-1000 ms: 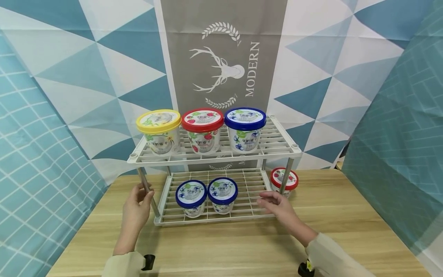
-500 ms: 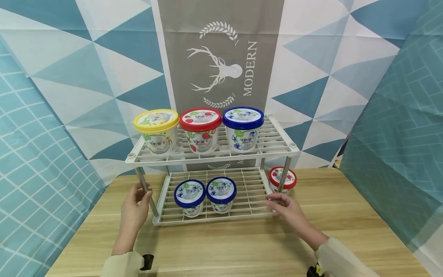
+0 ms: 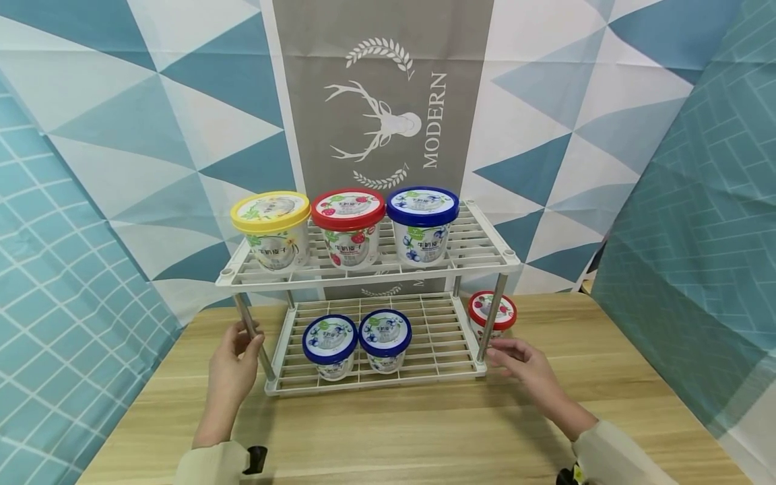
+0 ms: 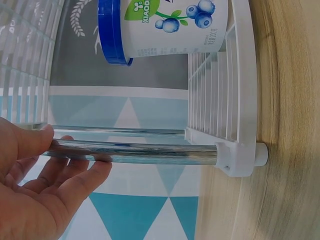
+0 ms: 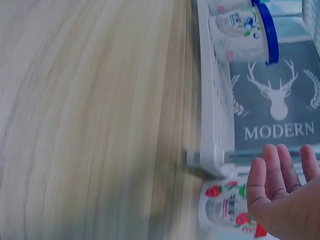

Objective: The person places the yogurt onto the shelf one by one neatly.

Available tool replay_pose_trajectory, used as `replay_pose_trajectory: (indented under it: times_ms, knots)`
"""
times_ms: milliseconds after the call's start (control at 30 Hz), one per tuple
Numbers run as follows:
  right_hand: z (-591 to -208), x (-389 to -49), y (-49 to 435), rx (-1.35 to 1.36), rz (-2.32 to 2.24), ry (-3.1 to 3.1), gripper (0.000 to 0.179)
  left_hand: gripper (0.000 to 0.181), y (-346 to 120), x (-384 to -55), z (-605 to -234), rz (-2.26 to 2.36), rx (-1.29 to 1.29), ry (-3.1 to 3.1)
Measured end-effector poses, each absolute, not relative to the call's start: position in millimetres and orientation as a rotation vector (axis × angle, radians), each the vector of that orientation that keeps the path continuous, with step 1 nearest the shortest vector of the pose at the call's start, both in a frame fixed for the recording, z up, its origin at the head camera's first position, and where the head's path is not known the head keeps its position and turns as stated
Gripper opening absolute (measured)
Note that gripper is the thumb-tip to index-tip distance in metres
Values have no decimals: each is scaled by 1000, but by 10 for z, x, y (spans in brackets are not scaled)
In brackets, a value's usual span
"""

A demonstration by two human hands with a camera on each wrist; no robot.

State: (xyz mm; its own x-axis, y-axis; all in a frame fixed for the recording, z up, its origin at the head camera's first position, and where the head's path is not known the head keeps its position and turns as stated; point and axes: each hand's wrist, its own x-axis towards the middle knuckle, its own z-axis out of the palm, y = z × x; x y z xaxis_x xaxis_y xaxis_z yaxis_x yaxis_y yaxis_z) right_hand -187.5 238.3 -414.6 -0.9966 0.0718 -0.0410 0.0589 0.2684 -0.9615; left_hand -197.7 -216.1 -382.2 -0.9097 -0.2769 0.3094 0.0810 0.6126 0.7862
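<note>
My left hand (image 3: pixel 232 364) holds the front left metal post (image 4: pixel 135 151) of a two-tier white rack (image 3: pixel 376 277), thumb on one side and fingers on the other. My right hand (image 3: pixel 530 370) is just outside the front right post (image 3: pixel 494 316), its fingers loosely extended with nothing between them. Behind that hand, on the table beside the rack, stands a red-lidded tub (image 5: pixel 222 205), partly hidden by post and fingers. Two blue-lidded tubs (image 3: pixel 330 340) sit on the lower shelf. Up top, a yellow-lidded tub (image 3: pixel 275 249), a larger red-lidded tub (image 3: pixel 351 246) and a larger blue-lidded tub (image 3: pixel 422 242) stand in a row.
The rack stands on a wood-grain table (image 3: pixel 376 431). Behind it hangs a patterned cloth (image 3: pixel 376 81) with a deer head and lettering. Blue tiled-pattern cloths bound the left and right sides.
My right hand has moved rightward, from in front of the lower shelf to outside the right post near the red-lidded tub. My left hand stays at its post. The head view has shifted slightly.
</note>
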Motion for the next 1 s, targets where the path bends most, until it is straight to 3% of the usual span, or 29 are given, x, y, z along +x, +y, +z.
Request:
replay_pose_trajectory:
  times_ms: [400, 1000]
  knots:
    - [-4213, -1896, 2636, -171, 1805, -2518, 52, 30, -2168, -1972, -3828, -1228, 165, -2439]
    - [-4340, -2071, 2874, -350, 1691, -2605, 70, 29, -2158, -1987, -3824, -1222, 180, -2433]
